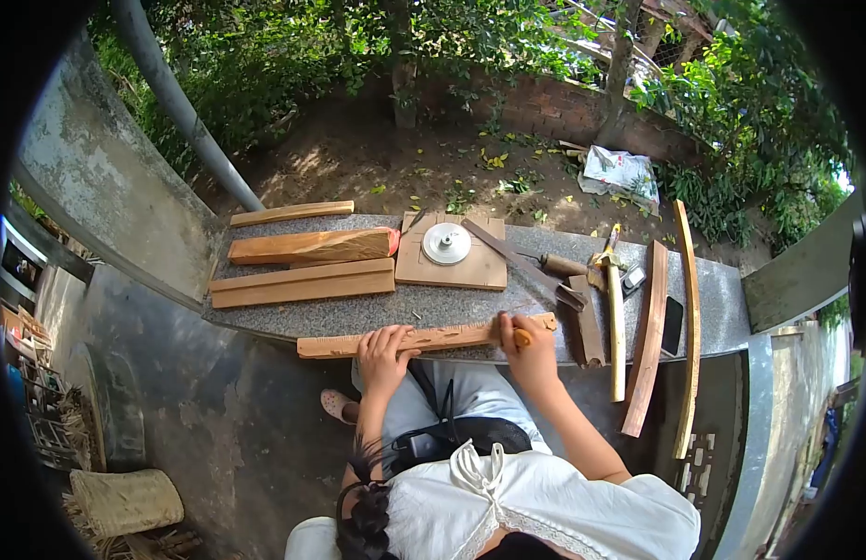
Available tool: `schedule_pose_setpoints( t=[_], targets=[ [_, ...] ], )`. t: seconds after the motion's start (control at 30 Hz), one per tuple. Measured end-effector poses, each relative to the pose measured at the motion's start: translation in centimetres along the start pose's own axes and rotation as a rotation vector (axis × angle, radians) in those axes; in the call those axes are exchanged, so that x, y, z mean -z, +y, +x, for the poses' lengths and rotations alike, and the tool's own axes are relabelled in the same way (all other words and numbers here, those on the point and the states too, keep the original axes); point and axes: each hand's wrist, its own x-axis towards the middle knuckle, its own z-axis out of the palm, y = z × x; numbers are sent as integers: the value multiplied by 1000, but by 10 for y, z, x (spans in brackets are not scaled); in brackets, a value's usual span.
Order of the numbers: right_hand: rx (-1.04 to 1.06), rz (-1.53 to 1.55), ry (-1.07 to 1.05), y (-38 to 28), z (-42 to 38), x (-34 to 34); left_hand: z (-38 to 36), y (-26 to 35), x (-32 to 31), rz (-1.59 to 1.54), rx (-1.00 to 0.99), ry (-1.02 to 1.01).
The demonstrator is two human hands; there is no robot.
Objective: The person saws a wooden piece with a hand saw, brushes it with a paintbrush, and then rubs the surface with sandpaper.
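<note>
A long wooden ruler-like strip point(433, 338) lies along the near edge of the granite slab point(433, 303). My left hand point(384, 357) presses down on the strip near its middle. At the strip's right end, my right hand point(528, 353) grips a short orange-handled tool point(521, 338) whose tip touches the wood. The tool's working end is hidden by my fingers.
On the slab lie three wooden planks point(304, 280) at left, a square board with a round metal disc point(447, 243), a saw point(526, 266), a hammer point(615, 308), a phone point(672, 325) and two curved wood slats point(689, 317). A basket point(125, 501) sits at lower left.
</note>
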Motion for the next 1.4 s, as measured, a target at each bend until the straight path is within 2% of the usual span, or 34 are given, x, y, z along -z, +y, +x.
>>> schedule_pose_setpoints(
  t=[0.07,0.13,0.2,0.27,0.33,0.47,0.53,0.6,0.67,0.73,0.77,0.83,0.87,0.93,0.97,1.07,1.13,1.17,1.2,1.23,1.27,1.33,1.4],
  targets=[
    [-148,-93,75,23,4,17,0,-1,-1,2,-4,3],
    [-231,-98,15,16,6,13,-1,-2,-2,-1,0,3],
    [41,-340,22,-8,4,-23,0,0,-1,9,-1,-6],
    [146,-251,-102,-35,0,-60,0,0,0,31,-2,-15],
    [264,66,-203,-63,-4,-82,-2,-6,-6,24,-18,24],
    [279,-37,-341,-73,-9,-96,-5,-11,-8,-31,11,28],
    [210,234,-188,-46,5,-69,1,0,1,-4,26,-46],
    [-83,160,-121,-28,14,-24,0,0,-1,13,20,-31],
    [-164,-2,7,8,17,7,0,-1,0,14,4,-42],
    [-338,-70,54,24,20,28,-1,-2,-3,27,-14,-50],
    [-268,-86,95,21,20,26,-1,-2,-4,28,-8,-41],
    [-76,-242,46,8,14,-4,0,-3,-3,42,-12,-30],
    [-81,-242,-71,-12,9,-20,1,-2,-3,49,-12,-41],
    [55,-105,-135,-44,-2,-58,0,-2,-2,38,-1,-53],
    [123,57,-182,-54,-9,-73,0,-4,-4,50,-8,-47],
    [164,130,-334,-72,-18,-84,0,-7,-7,24,-5,-21],
    [145,324,-185,-51,-8,-68,-2,-8,-8,95,-14,-23],
    [92,259,-143,-41,1,-48,0,-5,-5,72,-6,-33],
    [-24,193,-152,-24,7,-27,0,-3,-4,46,3,-48],
    [-219,266,-86,1,6,-18,0,-4,-5,58,-8,-44],
    [-286,154,-30,13,9,3,0,-4,-5,50,-3,-46],
    [-302,21,91,34,14,26,0,-4,-5,61,-22,-34],
    [-235,-90,97,29,12,21,0,-5,-6,63,-17,-42]
  ],
)
